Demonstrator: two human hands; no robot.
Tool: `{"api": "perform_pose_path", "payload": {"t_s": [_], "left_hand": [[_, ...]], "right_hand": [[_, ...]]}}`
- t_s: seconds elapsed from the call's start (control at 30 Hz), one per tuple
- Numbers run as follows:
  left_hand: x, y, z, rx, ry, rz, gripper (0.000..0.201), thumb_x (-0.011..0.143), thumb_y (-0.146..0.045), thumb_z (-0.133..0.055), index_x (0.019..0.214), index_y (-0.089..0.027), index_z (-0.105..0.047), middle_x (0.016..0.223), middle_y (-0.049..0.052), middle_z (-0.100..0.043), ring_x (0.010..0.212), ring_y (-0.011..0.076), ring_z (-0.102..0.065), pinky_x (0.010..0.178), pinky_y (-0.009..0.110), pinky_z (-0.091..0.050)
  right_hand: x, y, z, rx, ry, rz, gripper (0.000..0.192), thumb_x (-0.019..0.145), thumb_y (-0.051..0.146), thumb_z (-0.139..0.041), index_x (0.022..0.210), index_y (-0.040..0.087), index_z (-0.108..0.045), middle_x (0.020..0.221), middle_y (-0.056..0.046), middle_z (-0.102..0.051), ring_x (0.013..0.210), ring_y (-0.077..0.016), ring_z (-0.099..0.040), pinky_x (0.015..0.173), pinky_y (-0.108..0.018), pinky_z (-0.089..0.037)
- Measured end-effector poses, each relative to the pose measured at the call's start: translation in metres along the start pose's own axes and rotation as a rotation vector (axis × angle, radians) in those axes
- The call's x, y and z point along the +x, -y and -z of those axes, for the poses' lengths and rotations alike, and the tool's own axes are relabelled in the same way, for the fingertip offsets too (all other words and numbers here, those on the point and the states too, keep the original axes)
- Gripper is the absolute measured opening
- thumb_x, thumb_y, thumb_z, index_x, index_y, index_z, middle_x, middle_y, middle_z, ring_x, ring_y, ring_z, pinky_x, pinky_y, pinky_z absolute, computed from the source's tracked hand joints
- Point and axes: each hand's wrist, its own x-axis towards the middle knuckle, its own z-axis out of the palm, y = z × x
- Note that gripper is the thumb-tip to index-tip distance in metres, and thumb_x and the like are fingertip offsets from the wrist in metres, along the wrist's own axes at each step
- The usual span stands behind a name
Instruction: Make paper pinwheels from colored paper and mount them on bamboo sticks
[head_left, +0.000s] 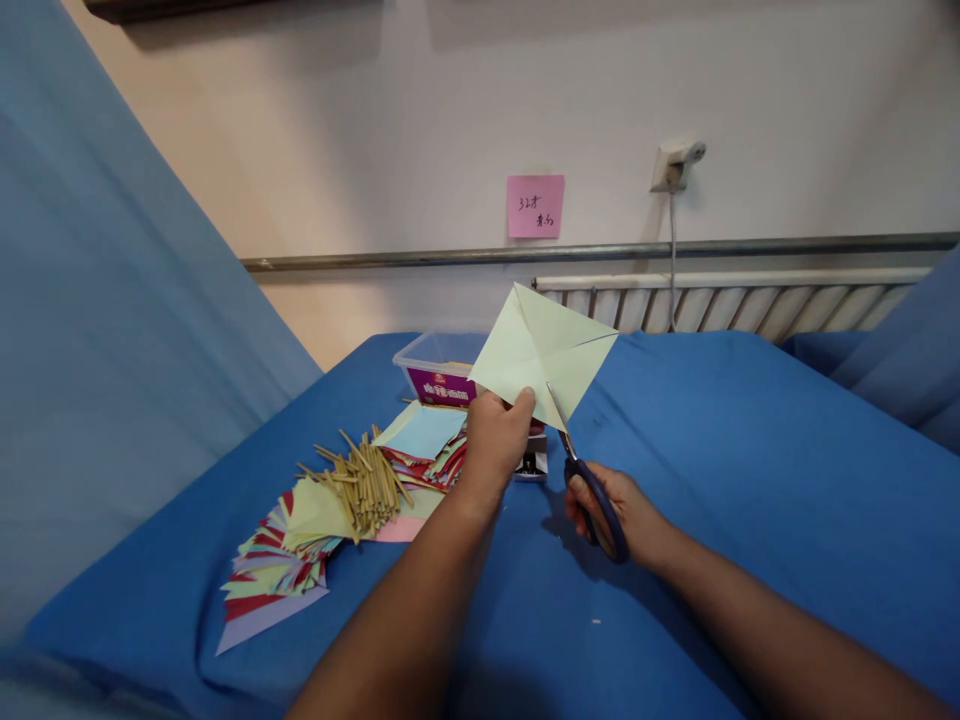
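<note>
Paper square, pale green and creased, is pinched by the left hand; scissors, gripped by the right hand, cut its lower edge. Beyond the fingers, a clear plastic box is seen, contents unclear.

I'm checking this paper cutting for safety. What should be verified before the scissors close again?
1. Left hand grips the pale green paper: ok.
2. Right hand holds the scissors by the handles: ok.
3. Blades sit along a crease: cannot tell.
4. Left thumb is off the blade line: not ok, it is close.
5. Stick bundle and paper pile lie away from the cut: ok.
</note>
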Motion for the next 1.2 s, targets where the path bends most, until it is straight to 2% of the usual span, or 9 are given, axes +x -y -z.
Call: {"api": "perform_pose_path", "payload": {"t_s": [0.73,1.2], "left_hand": [[-0.0012,0.0004,-0.0004,0.012,0.002,0.024,0.022,0.074,-0.035,-0.063,0.069,-0.014,-0.068,0.058,0.007,-0.068,0.050,0.0219,-0.066,0.046,0.026,-0.050],[-0.0026,0.0014,0.0003,0.032,0.016,-0.013,0.026,0.076,-0.036,-0.060,0.071,-0.013,-0.069,0.062,0.009,-0.070,0.054,0.0239,-0.068,0.049,0.030,-0.053]], "right_hand": [[0.0029,-0.0003,0.0009,0.013,-0.015,0.020,0.043,0.080,0.061,-0.058,0.074,0.018,-0.056,0.063,0.000,-0.058,0.048,-0.0105,-0.053,0.045,-0.023,-0.041],[-0.0013,0.0066,-0.0012,-0.026,-0.020,0.008,0.046,0.081,0.064,-0.055,0.074,0.019,-0.051,0.060,0.002,-0.056,0.045,-0.0087,-0.050,0.041,-0.021,-0.038]]}}
